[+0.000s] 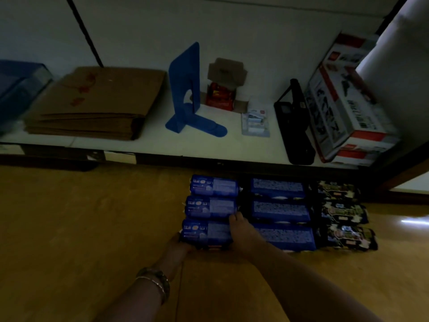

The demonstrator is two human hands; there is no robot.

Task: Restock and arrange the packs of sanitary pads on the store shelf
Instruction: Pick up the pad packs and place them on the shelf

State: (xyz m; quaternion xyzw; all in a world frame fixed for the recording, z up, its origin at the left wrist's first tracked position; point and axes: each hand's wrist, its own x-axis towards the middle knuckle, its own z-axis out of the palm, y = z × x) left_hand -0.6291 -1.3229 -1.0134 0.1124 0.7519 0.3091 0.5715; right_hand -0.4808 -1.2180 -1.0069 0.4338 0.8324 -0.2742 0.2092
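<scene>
The nearest blue pack lies flat at the near end of the left column, a row of three blue packs running from near to far. We see the left hand at the pack's near-left corner, fingers curled around its end; the fingertips are hidden by the pack. The right hand presses against the pack's right end with fingers fairly straight, and its fingertips reach the second pack of the same column. Bracelets circle the left wrist.

Just right of this column sits the middle column, three more blue packs, touching or nearly touching it. Further right stands the right column, three dark patterned packs. All nine packs rest on a wooden surface.

Beyond them runs a white shelf. It carries, from left to right, a stack of brown paper bags, an upright blue bookend, a small red box in opened cardboard, a clear blister pack, a black case and a printed carton lying tilted on others.
</scene>
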